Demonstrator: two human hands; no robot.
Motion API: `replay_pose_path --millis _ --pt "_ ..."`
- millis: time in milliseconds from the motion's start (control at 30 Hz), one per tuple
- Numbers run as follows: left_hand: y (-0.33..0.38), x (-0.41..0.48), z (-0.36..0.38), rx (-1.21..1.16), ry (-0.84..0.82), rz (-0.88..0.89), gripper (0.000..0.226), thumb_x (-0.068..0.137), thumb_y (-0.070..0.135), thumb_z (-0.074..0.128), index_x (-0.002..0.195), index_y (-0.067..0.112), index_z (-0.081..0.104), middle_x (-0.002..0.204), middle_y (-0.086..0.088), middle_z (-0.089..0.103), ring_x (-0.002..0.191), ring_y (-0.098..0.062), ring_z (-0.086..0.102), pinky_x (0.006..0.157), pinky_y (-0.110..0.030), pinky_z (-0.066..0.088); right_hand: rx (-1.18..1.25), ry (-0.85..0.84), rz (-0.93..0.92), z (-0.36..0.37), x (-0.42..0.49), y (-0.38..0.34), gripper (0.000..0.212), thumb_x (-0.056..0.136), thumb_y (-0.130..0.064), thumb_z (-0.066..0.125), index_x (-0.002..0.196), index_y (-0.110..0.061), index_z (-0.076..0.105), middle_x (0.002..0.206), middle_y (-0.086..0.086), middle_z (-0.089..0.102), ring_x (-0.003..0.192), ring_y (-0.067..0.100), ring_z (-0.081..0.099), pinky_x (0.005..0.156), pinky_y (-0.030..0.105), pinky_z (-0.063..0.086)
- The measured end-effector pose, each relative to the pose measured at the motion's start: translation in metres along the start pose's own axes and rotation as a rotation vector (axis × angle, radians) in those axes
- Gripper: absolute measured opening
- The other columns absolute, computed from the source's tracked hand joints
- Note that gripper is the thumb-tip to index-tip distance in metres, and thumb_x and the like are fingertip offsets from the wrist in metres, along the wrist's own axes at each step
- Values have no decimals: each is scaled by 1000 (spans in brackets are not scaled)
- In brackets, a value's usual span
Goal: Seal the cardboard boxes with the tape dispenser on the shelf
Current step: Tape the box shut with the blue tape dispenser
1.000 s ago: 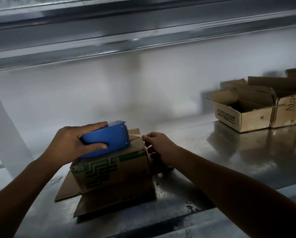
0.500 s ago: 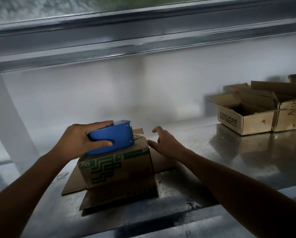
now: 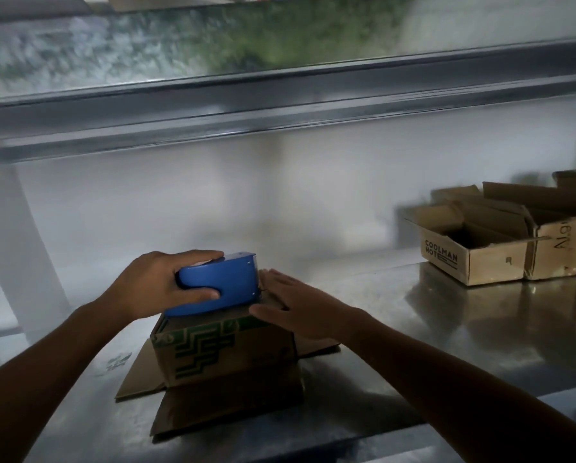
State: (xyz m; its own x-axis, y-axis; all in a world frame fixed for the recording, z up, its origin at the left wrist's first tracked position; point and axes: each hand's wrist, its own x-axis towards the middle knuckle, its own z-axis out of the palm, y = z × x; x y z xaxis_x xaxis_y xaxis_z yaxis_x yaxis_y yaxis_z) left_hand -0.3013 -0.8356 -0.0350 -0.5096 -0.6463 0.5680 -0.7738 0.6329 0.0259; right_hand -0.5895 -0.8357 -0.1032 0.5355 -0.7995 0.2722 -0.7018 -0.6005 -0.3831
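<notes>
A small cardboard box (image 3: pixel 226 352) with a green pattern stands on the metal shelf (image 3: pixel 413 329), its bottom flaps spread flat around it. On its top sits a blue tape dispenser (image 3: pixel 220 282), and my left hand (image 3: pixel 153 289) grips it with the thumb along the near side. My right hand (image 3: pixel 300 302) lies flat with straight fingers on the right part of the box top, just right of the dispenser's front end. The top seam is hidden under the dispenser and my hands.
Several open cardboard boxes (image 3: pixel 473 252) stand in a row at the right back of the shelf, one marked COOLMAN HOT. An upper shelf beam (image 3: pixel 280 108) runs overhead. A white upright post (image 3: pixel 16 242) stands at the left.
My right hand left the box's right side, lifted, and now lies flat on the box top. The dispenser stays on the box in my left hand. The camera tilted up.
</notes>
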Motion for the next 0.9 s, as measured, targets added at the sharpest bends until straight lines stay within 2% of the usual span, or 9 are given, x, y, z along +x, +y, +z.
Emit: replay_pose_path --millis 67,133,233,333,400,500,667,833,900 --pt "-4 9 -7 -40 -19 -2 65 69 66 74 131 51 59 114 24 71 90 0 69 81 -20 55 -31 2 12 -2 -1 1 90 94 -78 33 163 -25 8 170 -4 10 155 10 8 120 30 11" --pt "-7 14 -14 -82 -43 0 62 69 61 77 128 50 60 113 24 70 94 1 69 84 -25 57 -49 16 14 -2 -2 -1 89 93 -78 32 162 -26 9 170 -5 11 155 11 11 119 30 13" --pt "-11 18 -20 -70 -128 29 61 72 58 77 129 49 56 112 22 69 93 -2 69 82 -25 59 -94 40 24 -2 -3 -2 94 88 -84 25 162 -27 14 169 -6 16 154 11 16 123 39 22" --pt "-16 23 -22 -117 -168 35 61 76 55 78 132 39 60 114 20 71 95 -3 70 84 -28 60 -147 67 -6 -4 -4 -5 104 78 -90 20 160 -27 22 167 -6 24 152 12 25 119 41 33" --pt "-17 28 -23 -141 -160 35 57 78 62 78 128 40 64 110 23 72 94 -1 71 81 -27 61 -188 66 -36 -4 -3 -5 105 76 -92 23 159 -27 25 166 -5 27 150 13 29 116 42 39" --pt "-19 32 -27 -179 -154 17 55 71 74 72 117 43 71 105 26 74 91 -1 71 78 -26 61 -215 68 -50 -6 -1 -2 105 76 -93 24 158 -27 28 165 -6 29 149 13 30 114 41 40" --pt "-42 24 -49 -289 -180 -62 52 68 75 76 110 45 74 103 16 77 90 -6 74 73 -18 57 -229 63 -54 -5 1 -1 104 78 -93 23 157 -25 31 165 -8 30 149 11 29 113 40 38" --pt "-65 0 -69 -316 -192 -166 46 66 69 77 104 44 76 99 10 78 88 -14 75 75 -32 60 -243 49 -55 -9 -1 -2 101 80 -91 25 155 -24 35 163 -6 34 147 13 34 111 42 43" --pt "-71 -12 -78 -325 -200 -195 42 69 66 77 103 43 77 98 9 78 87 -14 75 73 -29 60 -251 29 -55 -10 -2 -4 102 79 -92 23 156 -25 33 164 -7 31 149 13 31 112 43 42"
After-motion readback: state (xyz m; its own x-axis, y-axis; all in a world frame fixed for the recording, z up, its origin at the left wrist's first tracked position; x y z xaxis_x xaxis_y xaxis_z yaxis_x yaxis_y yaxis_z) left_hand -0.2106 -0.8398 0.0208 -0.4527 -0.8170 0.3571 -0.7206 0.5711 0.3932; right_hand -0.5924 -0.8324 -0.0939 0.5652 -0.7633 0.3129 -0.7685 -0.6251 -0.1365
